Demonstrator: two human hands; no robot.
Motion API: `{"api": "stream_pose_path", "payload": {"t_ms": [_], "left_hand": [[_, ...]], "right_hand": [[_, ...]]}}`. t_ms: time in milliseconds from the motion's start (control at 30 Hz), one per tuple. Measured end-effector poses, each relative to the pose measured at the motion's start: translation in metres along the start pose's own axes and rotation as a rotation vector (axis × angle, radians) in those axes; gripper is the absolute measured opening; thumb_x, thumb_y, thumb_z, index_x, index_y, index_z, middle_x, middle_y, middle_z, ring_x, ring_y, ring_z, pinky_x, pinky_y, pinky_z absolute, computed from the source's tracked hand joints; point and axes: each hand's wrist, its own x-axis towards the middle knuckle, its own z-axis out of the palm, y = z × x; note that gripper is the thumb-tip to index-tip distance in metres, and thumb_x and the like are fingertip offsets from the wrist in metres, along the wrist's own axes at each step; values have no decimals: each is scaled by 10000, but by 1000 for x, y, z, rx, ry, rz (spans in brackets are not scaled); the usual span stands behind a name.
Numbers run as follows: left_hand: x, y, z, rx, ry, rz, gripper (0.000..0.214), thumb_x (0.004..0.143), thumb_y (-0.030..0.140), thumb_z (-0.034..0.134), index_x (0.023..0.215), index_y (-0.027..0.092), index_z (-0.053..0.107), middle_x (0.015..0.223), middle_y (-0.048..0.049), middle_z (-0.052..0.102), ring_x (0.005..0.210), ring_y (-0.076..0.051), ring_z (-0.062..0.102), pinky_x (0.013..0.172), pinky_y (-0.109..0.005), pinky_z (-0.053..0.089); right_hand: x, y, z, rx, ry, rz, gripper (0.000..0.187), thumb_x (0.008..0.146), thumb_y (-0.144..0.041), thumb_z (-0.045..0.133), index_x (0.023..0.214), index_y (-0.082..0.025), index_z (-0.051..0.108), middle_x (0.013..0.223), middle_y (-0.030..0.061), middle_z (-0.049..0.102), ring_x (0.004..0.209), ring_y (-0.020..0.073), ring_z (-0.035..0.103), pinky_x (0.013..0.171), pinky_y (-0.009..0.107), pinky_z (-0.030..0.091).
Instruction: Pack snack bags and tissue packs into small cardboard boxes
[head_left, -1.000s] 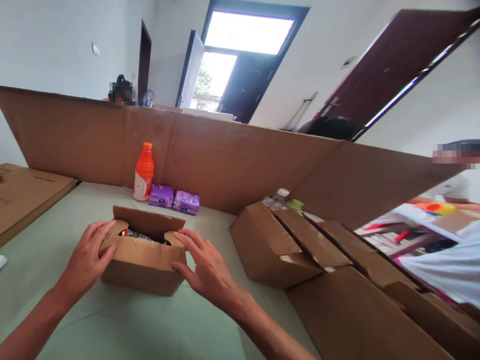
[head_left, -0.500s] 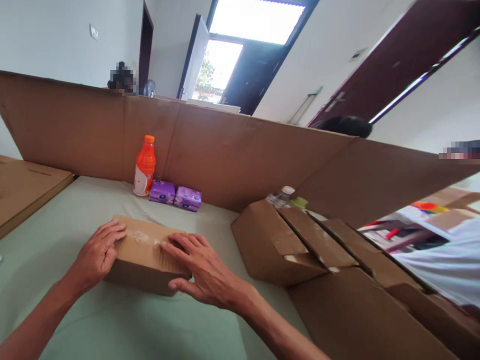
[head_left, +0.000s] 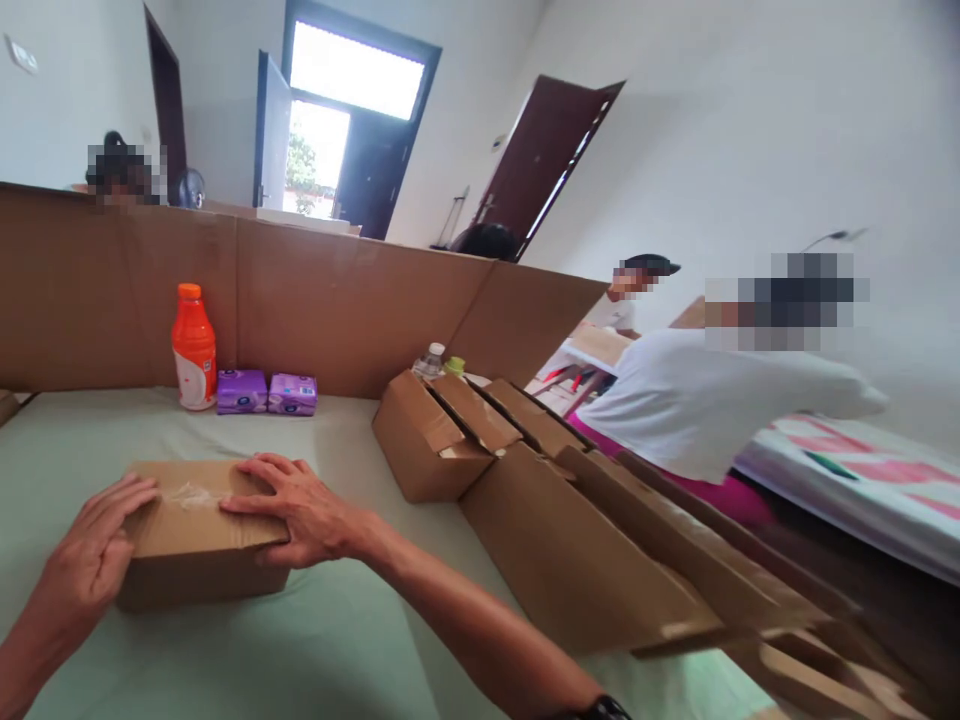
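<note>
A small brown cardboard box (head_left: 206,578) sits on the pale green cloth, with clear, wrinkled tape across its top. My left hand (head_left: 94,550) is closed against the box's left end, fingertips over the top edge. On the right end, my right hand (head_left: 300,505) grips the box, its fingers across the top and its thumb low by the front right corner. Behind the box stand an orange bottle (head_left: 194,350) and two purple tissue packs, one on the left (head_left: 241,391) and one on the right (head_left: 293,395).
A tall cardboard panel (head_left: 337,310) borders the back of the cloth-covered surface (head_left: 360,640). Several cardboard boxes (head_left: 570,540) line the right side, with a clear bottle (head_left: 430,360) behind them. Beyond them, a person in a white shirt (head_left: 682,400) leans over a bed (head_left: 877,460).
The view has swung right, bringing the people and bed into sight. Both hands stay on the box; my right thumb now sits closer to it.
</note>
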Motion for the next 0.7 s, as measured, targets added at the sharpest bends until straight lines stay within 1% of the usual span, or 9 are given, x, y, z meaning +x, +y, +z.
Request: {"api": "stream_pose_path", "payload": {"t_ms": [133,200,267,333,400,467,533,600,700], "left_hand": [[-3,26,-1,-66,8,-148,482,1016,323,393,1498,324,393,1561,-74,458,1446,-328,431,1169,-602,398],[-6,39,3,-98,9,-214,519,1029,369,390,1543,331,326,1619,-75,379,1479,-335,379,1170,-606,391],[-9,44,12,-114,-15,-236,516,1033,401,375,1542,333,330,1603,-76,406,1464,-329,408,1147,-583,427],[-12,43,30,-103,-63,-218,512,1016,445,405,1508,306,391,1544,-92,482,1408,-327,486,1103,-549,482],[-14,38,57,-80,-101,-175,505,990,471,438,1447,260,479,1475,-112,551,1340,-325,558,1038,-503,543],[-17,34,89,-48,-147,-127,495,975,453,446,1402,224,543,1450,-127,576,1296,-314,595,986,-458,579],[-21,35,117,-19,-204,-80,482,949,411,472,1363,198,596,1428,-142,601,1252,-306,628,971,-442,587],[-26,38,138,0,-246,-38,453,907,372,521,1296,183,658,1382,-154,641,1210,-309,655,985,-458,578],[-35,43,152,20,-253,-2,369,876,346,560,1171,208,732,1335,-136,682,1206,-322,655,1009,-497,555]], "right_hand": [[-37,-22,-6,45,41,109,745,761,-463,790,1454,-372,534,1567,105,390,1437,334,331,1122,544,329],[-75,-33,-7,56,56,252,764,735,-403,802,1451,-373,537,1561,103,400,1438,355,334,1118,567,336],[-125,-40,-5,11,103,444,753,745,-338,777,1457,-366,532,1557,109,409,1439,375,342,1109,590,350],[-179,-45,3,-101,199,649,713,783,-315,724,1465,-369,521,1548,115,429,1420,385,376,1063,597,406],[-226,-46,12,-260,313,846,650,819,-336,671,1453,-370,533,1507,111,484,1367,376,447,979,560,485],[-257,-46,20,-430,384,1037,591,848,-367,625,1435,-344,557,1458,113,535,1315,373,499,896,524,530],[-269,-45,24,-567,389,1196,561,881,-394,584,1435,-310,561,1437,124,557,1301,385,510,851,519,542],[-266,-42,25,-651,355,1292,554,914,-417,554,1454,-289,542,1450,136,551,1315,399,499,834,527,540],[-255,-32,24,-703,328,1345,557,934,-437,546,1466,-274,521,1465,142,547,1318,394,502,843,525,531]]}}
